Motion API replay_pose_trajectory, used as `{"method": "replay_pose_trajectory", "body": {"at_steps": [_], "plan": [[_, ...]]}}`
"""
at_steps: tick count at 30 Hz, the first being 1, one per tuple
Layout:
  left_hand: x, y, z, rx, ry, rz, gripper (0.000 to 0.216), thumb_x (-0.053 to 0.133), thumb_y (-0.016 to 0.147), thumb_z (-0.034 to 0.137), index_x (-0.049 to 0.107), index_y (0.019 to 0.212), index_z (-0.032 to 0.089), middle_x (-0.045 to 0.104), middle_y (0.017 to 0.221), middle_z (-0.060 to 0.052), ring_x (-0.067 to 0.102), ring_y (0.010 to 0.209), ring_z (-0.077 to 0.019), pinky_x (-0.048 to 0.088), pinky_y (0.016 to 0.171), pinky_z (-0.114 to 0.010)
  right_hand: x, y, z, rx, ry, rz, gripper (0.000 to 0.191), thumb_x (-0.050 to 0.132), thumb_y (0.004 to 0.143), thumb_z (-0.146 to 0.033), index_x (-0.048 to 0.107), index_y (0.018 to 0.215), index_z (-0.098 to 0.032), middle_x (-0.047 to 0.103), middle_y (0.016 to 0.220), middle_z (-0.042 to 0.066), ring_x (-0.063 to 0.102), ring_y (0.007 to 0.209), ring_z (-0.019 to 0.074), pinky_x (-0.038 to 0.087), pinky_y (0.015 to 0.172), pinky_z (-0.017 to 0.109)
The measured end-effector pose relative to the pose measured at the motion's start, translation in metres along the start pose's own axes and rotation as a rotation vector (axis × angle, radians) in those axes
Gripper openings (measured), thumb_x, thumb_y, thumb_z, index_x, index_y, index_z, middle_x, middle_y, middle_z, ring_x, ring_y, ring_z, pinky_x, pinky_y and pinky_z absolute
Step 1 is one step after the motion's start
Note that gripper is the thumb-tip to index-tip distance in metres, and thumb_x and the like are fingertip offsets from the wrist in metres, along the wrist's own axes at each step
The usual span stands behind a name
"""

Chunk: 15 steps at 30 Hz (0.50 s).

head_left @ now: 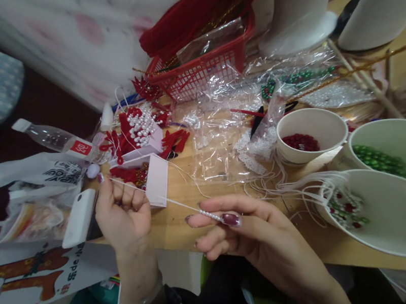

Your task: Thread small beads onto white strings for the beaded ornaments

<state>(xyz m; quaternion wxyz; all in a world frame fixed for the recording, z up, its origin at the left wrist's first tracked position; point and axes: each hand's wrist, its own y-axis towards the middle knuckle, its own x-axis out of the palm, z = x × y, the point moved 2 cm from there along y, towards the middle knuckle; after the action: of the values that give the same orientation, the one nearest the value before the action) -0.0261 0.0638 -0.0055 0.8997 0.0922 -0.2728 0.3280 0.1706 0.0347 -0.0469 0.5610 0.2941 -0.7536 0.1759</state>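
A thin white cord point(178, 203) runs taut between my hands, with a short row of small white pearl beads point(211, 215) strung near its right end. My left hand point(123, 213) is closed, pinching the cord's far end between thumb and finger. On the right, my right hand point(253, 226) pinches the beaded stretch between thumb and index finger, its other fingers loosely extended. Just past my left hand lie a small pale box point(157, 180) with red and gold pieces, and another box holding white pearl beads point(143, 125) and red items.
Paper cups stand at right: one with dark red beads point(299, 143), one with green beads point(379, 160), one with strung beads and cords point(346, 209). Behind are clear plastic packets point(217, 144) and a red basket point(198, 73). A plastic bottle point(58, 139) and white phone-like object point(79, 218) are left.
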Motion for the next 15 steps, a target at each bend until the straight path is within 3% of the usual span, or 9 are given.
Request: {"method": "replay_pose_trajectory", "body": {"at_steps": [6,15], "plan": [[-0.0020,-0.0011,-0.0006,-0.013,0.008,-0.008,0.048,0.040,0.105,0.015,0.034,0.057,0.018,0.027,0.044,0.009,0.023,0.034,-0.0025,0.017,0.034,-0.016,-0.0018,-0.0010,-0.0001,-0.009,-0.008,-0.007,0.024,0.055,0.096,-0.014,0.075,0.108,-0.019,0.080,0.107,0.006,0.078,0.088,0.0118,0.060,0.079,0.020],[-0.0019,0.0024,-0.0010,0.014,0.008,-0.025,0.047,0.034,0.104,0.013,0.033,0.057,0.018,0.022,0.044,0.010,0.016,0.034,-0.0039,0.015,0.033,-0.016,-0.0005,-0.0013,0.0009,-0.002,-0.023,-0.010,0.022,0.058,0.096,-0.013,0.075,0.108,-0.019,0.080,0.105,0.005,0.077,0.085,0.0104,0.060,0.078,0.019]]}}
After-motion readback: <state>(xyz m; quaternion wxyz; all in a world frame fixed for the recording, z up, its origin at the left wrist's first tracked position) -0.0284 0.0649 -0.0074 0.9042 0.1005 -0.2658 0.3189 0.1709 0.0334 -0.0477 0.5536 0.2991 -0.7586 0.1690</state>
